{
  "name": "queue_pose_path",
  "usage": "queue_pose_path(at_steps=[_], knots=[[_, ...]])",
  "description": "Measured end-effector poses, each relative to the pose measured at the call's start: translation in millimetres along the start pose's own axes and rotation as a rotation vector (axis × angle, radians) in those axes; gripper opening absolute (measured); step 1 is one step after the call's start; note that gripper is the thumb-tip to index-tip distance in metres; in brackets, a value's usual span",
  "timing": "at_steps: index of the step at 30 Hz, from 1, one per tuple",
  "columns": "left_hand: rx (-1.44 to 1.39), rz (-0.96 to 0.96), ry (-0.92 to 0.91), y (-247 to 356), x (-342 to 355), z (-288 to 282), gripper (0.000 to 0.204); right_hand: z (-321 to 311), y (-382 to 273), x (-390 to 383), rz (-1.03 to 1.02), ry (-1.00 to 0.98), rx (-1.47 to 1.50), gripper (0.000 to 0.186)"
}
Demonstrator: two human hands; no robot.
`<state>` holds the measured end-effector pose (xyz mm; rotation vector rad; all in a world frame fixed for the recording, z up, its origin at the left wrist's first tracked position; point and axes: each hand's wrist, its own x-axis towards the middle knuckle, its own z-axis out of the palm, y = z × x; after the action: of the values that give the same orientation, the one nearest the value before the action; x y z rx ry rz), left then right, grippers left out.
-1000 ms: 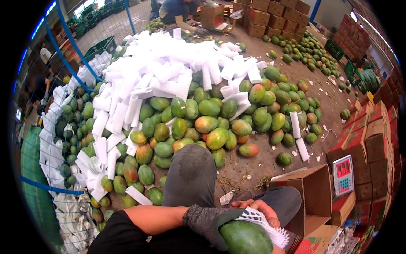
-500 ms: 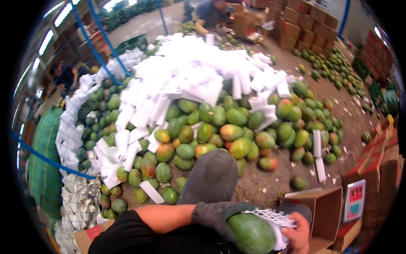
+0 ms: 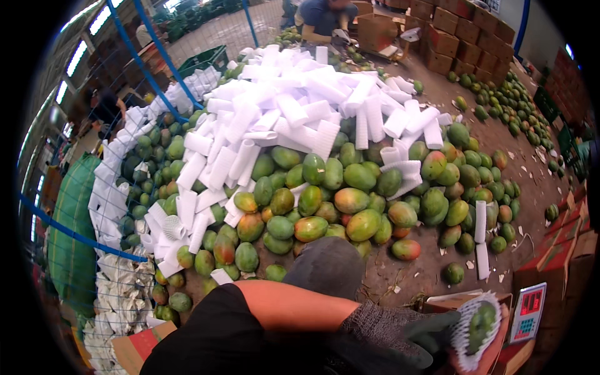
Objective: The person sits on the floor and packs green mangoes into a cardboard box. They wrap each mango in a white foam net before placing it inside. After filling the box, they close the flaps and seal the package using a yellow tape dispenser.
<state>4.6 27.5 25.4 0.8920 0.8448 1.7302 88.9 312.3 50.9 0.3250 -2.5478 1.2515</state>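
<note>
A green mango in a white foam net sleeve is at the lower right, in front of an open carton. Its green skin shows through the opening of the net. My bare right hand is closed around it from the right and underneath, partly hidden by the fruit. My left hand, in a grey knit glove with a dark green palm, reaches across from the left. Its fingers are stretched out and apart, the upper ones at the edge of the net.
Ahead lie a large heap of mangoes and a pile of white foam sleeves. A digital scale stands at right beside red-brown cartons. Blue wire fencing runs along the left. A co-worker crouches at the far side.
Both hands and the mango have moved right, toward the carton. The net now wraps more of the mango, and my left hand no longer cups the fruit.
</note>
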Motion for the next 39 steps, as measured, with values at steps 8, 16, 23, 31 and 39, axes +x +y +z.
queue_pose_path(at_steps=[8, 16, 23, 31, 39], knots=[[1.661, -0.245, 1.368, 93.7, -132.3, -354.7, 0.039, -107.2, 213.1, -95.9, 0.845, 0.386, 0.271, 0.091], [1.922, -1.260, 1.032, 126.0, -171.0, -518.1, 0.045, -83.7, 205.5, -86.0, 0.851, 0.331, -0.050, 0.105], [2.320, -0.765, 1.004, 130.2, -276.9, -509.6, 0.003, -38.7, 184.8, -51.7, 0.977, 0.104, -0.630, 0.097], [2.253, -0.359, 0.857, 149.5, -207.8, -321.4, 0.011, -34.1, 245.5, -60.0, 1.210, -0.060, 0.316, 0.096], [1.092, -0.044, 0.936, 83.1, -38.9, -149.7, 0.016, 49.5, 359.9, -133.7, 0.728, -0.770, -0.530, 0.069]])
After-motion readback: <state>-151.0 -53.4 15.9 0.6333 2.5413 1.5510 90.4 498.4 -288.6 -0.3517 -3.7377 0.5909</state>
